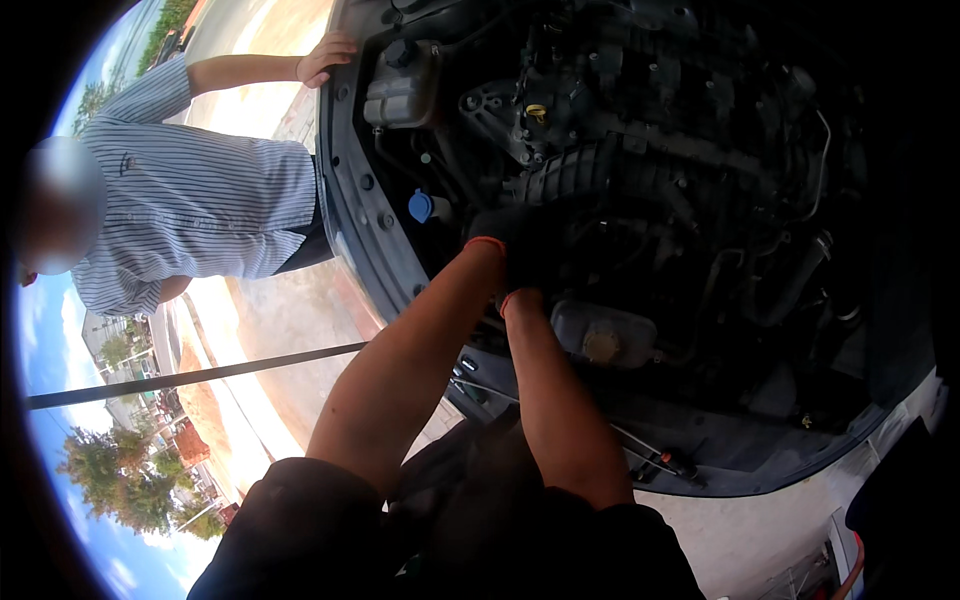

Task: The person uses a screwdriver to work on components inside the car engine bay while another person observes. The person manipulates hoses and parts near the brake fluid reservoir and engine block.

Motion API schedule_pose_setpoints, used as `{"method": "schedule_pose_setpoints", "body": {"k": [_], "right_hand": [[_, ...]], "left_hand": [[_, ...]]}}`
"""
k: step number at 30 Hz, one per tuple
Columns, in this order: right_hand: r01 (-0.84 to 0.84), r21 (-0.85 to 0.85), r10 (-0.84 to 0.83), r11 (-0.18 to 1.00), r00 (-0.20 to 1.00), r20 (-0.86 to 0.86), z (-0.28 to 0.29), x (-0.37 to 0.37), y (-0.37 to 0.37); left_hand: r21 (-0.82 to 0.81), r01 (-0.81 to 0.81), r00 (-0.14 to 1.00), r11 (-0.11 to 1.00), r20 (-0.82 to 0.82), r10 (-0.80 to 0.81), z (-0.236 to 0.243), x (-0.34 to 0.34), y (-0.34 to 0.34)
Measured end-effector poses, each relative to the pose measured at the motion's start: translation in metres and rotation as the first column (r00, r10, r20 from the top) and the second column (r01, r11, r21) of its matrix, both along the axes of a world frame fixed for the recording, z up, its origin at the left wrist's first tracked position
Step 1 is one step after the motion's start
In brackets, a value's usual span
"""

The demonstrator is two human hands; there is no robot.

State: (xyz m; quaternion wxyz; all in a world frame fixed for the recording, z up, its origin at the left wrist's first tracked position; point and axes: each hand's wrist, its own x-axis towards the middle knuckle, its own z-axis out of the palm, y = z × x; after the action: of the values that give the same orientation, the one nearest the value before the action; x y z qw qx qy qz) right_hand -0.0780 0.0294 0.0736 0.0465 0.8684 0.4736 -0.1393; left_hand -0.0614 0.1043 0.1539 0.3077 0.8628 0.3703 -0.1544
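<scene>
Grip: your gloved L hand (502, 222) + R hand (529, 270); too dk, can't tell opening or hold.
Engine (660, 165): right at/beyond 'em, ribbed blk duct (566, 168).
Reservoir (572, 322): nr your R, boxy, translucent, round tan cap (601, 346).
Blue cap (421, 206): nr your L, rounded.

No words or numbers can be read. 1 small dark mark (130, 164) on the striped shirt (210, 205), toward 10 o'clock, is illegible; any print on the blue cap (421, 206), toward 11 o'clock, is too small to tell.
</scene>
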Motion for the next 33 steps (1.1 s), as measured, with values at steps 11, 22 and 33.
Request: {"method": "schedule_pose_setpoints", "body": {"k": [11, 22, 33], "right_hand": [[0.059, 0.288, -0.011, 0.956, 0.986, -0.165, 0.096, 0.023, -0.109], [0.916, 0.027, -0.174, 0.400, 0.104, -0.979, 0.146, 0.109, -0.110], [-0.033, -0.079, 0.004, 0.996, 0.941, -0.338, 0.130, 0.030, -0.296]], "left_hand": [[-0.925, -0.306, 0.126, -0.226, -0.275, 0.953, 0.040, -0.007, -0.046], [-0.790, 0.384, 0.298, -0.478, -0.384, 0.874, 0.081, -0.027, -0.081], [-0.174, 0.322, 0.881, 0.931, 0.415, -0.227, 0.040, -0.234, -0.196]]}}
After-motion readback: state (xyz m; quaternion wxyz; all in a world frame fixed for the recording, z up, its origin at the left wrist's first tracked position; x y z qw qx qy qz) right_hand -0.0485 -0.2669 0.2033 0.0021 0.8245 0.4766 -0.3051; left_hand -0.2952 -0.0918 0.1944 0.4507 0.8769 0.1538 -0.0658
